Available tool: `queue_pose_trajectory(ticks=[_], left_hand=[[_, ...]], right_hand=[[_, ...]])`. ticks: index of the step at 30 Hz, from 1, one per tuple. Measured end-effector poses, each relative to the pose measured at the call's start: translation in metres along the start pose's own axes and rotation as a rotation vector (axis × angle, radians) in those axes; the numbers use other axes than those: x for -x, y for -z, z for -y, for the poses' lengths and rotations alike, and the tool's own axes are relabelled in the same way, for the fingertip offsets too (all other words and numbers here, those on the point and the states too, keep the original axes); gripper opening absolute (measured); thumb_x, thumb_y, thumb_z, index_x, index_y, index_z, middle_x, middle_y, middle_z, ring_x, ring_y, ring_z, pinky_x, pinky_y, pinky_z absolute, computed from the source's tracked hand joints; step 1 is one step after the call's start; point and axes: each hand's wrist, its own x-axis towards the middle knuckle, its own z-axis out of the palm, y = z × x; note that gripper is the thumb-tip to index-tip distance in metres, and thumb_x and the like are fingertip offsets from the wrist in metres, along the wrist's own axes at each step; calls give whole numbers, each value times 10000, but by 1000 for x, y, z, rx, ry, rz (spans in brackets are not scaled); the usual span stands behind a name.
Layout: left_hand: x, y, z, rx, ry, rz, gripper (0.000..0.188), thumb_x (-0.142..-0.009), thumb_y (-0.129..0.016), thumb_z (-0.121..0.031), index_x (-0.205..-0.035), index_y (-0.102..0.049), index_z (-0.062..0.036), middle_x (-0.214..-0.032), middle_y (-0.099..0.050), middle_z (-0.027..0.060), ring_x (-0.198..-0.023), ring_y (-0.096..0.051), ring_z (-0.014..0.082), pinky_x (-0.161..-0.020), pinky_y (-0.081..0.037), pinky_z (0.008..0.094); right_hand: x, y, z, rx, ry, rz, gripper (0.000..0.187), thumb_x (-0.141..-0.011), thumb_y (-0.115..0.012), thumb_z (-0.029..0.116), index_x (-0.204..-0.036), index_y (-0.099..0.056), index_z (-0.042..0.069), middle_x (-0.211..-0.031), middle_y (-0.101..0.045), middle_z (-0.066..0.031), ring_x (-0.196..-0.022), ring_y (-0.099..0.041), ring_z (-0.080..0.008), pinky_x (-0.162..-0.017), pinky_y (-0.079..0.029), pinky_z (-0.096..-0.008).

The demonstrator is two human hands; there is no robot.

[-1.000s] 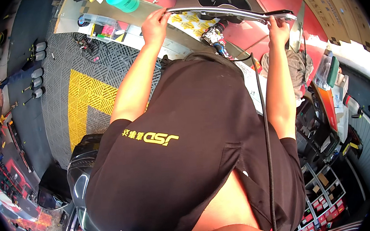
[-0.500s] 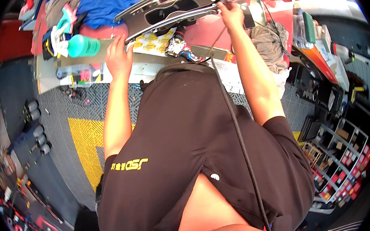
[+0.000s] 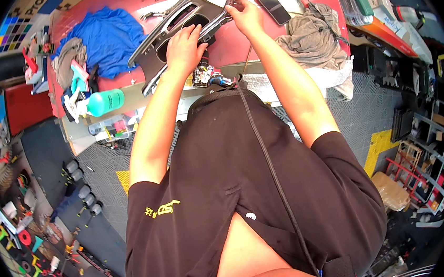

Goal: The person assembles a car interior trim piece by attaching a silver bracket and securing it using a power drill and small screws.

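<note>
A dark grey car console trim panel (image 3: 166, 33), with large openings and bright edging along its near side, is held tilted above the red worktop. My left hand (image 3: 184, 49) lies across the panel's near edge by an opening, fingers bent over it and thumb to the right. With thumb and fingers, my right hand (image 3: 247, 19) grips the panel's right end, close to the upturned tip of the edging. Below the panel, a multicoloured power drill (image 3: 210, 77) lies partly hidden at the table's front edge.
To the left are a blue cloth (image 3: 105, 40), a grey rag (image 3: 68, 58) and a green spray bottle (image 3: 105, 102). A phone (image 3: 274, 8) and crumpled brown-grey cloth (image 3: 311, 41) lie right. A black cord (image 3: 268, 158) hangs down my front. Clear plastic boxes (image 3: 354, 8) stand far right.
The panel has turned, its left end swinging nearer and its right end pointing farther away. My left hand has shifted right along it; my right hand has moved left. The phone is now fully exposed.
</note>
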Motion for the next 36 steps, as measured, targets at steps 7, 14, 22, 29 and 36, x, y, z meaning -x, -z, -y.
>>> queue_pose_trajectory(ticks=[7, 14, 22, 29, 36], left_hand=[[-31, -9, -6, -35, 167, 414, 651, -930, -694, -381, -1465, -460, -92, -1136, -683, 140, -1019, -676, 346, -839, -541, 486], [-44, -12, 8, -66, 147, 427, 512, -899, -713, -217, -1344, -500, -81, -1107, -690, 184, -1033, -672, 400, -847, -535, 517], [-56, 60, 25, 109, 222, 491, 511, -907, -714, -254, -1325, -498, -53, -1114, -688, 253, -1052, -652, 447, -840, -516, 519], [4, 125, 14, 422, 414, 356, 524, -904, -757, -186, -1340, -515, -26, -1077, -717, 212, -995, -712, 343, -841, -524, 396], [62, 135, 25, 625, 627, 332, 519, -915, -749, -101, -1360, -510, 19, -1145, -673, 88, -1063, -609, 136, -934, -492, 313]], right_hand=[[-9, 1, -4, -68, 21, 5, 425, -842, -783, 372, -1143, -720, 79, -1026, -775, -98, -960, -742, -249, -857, -561, -371], [-18, 9, -18, -201, 70, 75, 558, -835, -804, 397, -1267, -667, 73, -1160, -745, -123, -1092, -716, -242, -940, -549, -360], [-7, 36, -14, -286, 77, 86, 555, -900, -786, 344, -1324, -635, 19, -1208, -709, -116, -1110, -681, -173, -982, -527, -305], [36, 47, -10, -386, -32, 162, 454, -930, -753, 322, -1272, -670, 34, -1162, -740, -78, -1110, -686, -158, -985, -526, -315], [71, 25, -5, -337, -29, 328, 419, -958, -714, 306, -1276, -673, 36, -1139, -743, -91, -1058, -689, -153, -948, -529, -311]])
